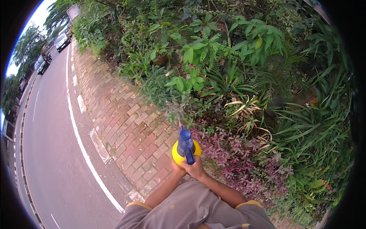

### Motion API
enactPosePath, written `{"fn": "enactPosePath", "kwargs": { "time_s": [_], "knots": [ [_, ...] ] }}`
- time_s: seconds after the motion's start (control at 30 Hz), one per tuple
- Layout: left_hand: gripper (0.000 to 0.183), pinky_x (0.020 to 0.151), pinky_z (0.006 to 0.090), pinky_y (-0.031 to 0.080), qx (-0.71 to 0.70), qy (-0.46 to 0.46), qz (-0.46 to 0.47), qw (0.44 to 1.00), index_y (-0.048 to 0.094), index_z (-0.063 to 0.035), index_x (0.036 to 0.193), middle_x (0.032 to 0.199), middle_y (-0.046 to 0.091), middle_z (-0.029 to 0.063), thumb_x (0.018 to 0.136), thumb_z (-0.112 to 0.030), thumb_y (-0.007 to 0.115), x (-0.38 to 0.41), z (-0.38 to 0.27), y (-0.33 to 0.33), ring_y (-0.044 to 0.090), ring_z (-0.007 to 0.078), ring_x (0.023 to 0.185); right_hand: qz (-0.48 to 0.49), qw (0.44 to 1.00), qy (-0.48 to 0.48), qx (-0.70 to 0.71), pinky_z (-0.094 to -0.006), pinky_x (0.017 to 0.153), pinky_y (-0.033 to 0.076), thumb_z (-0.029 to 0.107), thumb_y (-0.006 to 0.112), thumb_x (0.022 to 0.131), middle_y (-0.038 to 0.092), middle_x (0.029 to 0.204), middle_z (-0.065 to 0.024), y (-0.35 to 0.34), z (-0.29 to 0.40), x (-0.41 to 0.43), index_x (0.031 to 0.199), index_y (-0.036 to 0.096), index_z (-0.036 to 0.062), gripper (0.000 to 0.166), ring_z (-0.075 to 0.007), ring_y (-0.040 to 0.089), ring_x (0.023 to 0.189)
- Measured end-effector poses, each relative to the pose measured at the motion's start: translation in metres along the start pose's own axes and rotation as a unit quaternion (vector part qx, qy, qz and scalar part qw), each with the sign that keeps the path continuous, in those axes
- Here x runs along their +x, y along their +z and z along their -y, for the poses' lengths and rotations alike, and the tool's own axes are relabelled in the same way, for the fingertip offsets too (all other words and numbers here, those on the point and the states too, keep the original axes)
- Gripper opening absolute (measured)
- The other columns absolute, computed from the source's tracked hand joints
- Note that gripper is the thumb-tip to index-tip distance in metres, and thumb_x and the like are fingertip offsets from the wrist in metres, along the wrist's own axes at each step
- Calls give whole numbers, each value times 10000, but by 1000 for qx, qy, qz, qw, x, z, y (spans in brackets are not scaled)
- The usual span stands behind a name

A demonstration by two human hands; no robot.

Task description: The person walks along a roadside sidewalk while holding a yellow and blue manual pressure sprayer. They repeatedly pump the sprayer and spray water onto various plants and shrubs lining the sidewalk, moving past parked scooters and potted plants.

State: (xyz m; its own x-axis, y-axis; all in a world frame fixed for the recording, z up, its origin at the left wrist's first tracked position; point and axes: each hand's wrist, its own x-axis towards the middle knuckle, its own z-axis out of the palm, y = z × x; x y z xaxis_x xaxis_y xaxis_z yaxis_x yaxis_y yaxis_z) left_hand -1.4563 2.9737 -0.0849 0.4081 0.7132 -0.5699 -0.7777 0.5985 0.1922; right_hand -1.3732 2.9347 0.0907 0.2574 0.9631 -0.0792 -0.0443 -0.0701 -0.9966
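A pump pressure sprayer (186,144) with a yellow tank and a blue head is held in front of my waist. My right hand (196,168) grips its blue handle. Under the yellow tank, my left hand (177,169) supports the left side, partly hidden by the tank. The brass-coloured nozzle (180,124) points away from me, and a pale mist (177,111) spreads from it over low leaves. Purple-leaved plants (228,154) grow just right of the sprayer.
I stand over a brick-paved sidewalk (134,123) with a painted curb (98,146) on its left. Beyond runs a road (57,137) with a white car (62,41) and another vehicle (43,63). Dense shrubs (217,51) and long-leaved plants (311,137) fill the right.
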Motion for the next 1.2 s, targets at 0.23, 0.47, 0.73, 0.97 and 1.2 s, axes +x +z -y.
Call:
{"fn": "enactPosePath", "kwargs": {
  "time_s": [0.23,0.47,0.73,0.97,1.2],
  "knots": [
    [587,906,445,453,10,-11,7,1000,524,-142,1206,1174,583,82,865,-513,222,-2,-8,-1,566,275,1060,-31,999,-23,19,-258,468,402,87,642,719,519,530,7,11,9,0,603,514,47,178,-73,503,487],
    [599,911,455,444,15,-20,12,1000,521,-153,1215,1186,577,80,861,-529,218,-3,-13,-2,554,278,1079,-36,999,-27,8,-261,464,402,98,648,718,519,528,1,15,4,1,606,517,47,179,-84,508,485],
    [613,917,466,433,24,-35,34,999,518,-166,1225,1200,570,77,855,-548,214,-8,-15,-6,541,281,1100,-23,999,-26,15,-244,446,386,83,642,729,510,509,18,18,3,0,601,517,59,180,-65,492,460],
    [624,922,476,424,87,-60,121,987,515,-177,1233,1212,564,74,851,-565,210,-20,-14,-7,530,284,1118,-27,1000,-12,6,-239,410,370,79,643,730,500,495,22,12,-4,0,609,517,61,176,-63,483,429],
    [647,924,472,422,21,-151,-51,987,509,-194,1249,1223,559,67,845,-592,199,-34,-2,1,530,282,1120,-19,1000,9,11,-236,403,367,73,637,732,493,490,22,0,-1,-15,608,515,61,174,-65,481,419]
  ]
}}
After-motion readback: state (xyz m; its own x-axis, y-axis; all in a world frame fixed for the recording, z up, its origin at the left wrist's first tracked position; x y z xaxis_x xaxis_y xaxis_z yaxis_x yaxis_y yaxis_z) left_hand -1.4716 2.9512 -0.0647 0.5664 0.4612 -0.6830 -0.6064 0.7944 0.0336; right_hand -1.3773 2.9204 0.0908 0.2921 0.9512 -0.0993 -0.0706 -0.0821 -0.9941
